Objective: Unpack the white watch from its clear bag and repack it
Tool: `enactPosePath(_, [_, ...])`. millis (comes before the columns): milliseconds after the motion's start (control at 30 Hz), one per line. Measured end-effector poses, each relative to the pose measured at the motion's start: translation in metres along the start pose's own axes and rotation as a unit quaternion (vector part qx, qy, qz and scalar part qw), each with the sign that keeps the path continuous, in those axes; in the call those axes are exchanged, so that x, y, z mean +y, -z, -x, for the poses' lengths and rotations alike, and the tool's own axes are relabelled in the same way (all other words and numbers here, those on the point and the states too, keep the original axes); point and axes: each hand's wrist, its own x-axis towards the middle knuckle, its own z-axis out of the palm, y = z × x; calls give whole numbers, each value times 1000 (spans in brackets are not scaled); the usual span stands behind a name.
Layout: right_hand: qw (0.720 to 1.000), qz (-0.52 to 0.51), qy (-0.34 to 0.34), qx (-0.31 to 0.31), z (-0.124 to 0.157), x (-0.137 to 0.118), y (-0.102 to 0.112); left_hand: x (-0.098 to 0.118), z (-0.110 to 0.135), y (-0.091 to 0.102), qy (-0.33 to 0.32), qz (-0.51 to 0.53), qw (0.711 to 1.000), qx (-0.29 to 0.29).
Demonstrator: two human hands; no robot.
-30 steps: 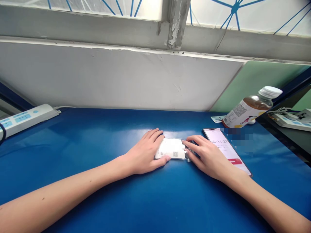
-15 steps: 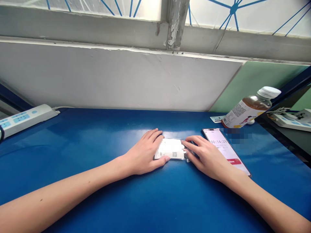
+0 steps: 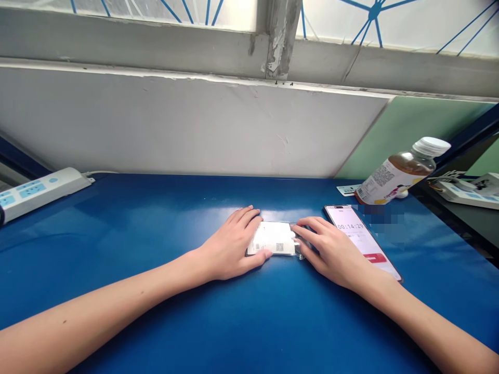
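Note:
A flat white packet [image 3: 274, 238] with small print and a square code lies on the blue table, in what looks like a clear cover. My left hand [image 3: 236, 244] grips its left end, the thumb along the near edge and the fingers over the far left corner. At the other end, the fingertips of my right hand [image 3: 331, 249] are closed about the clear right edge. White bits and a small shiny part show beside those fingertips, too small to name. The palm side of both hands is hidden.
A phone [image 3: 376, 257] with a running timer lies just behind my right wrist. Farther back at the right stand a drink bottle [image 3: 393, 179] and a barcoded card [image 3: 346, 190]. Power strips [image 3: 42, 192] sit at both sides. A wall bounds the blue table [image 3: 218, 322] behind.

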Motion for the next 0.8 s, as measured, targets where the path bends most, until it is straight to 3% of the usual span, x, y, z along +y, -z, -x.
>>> enactPosePath(800, [1000,-25,-16,-10,1,1,4,1,1,3,5,0,1000,-11])
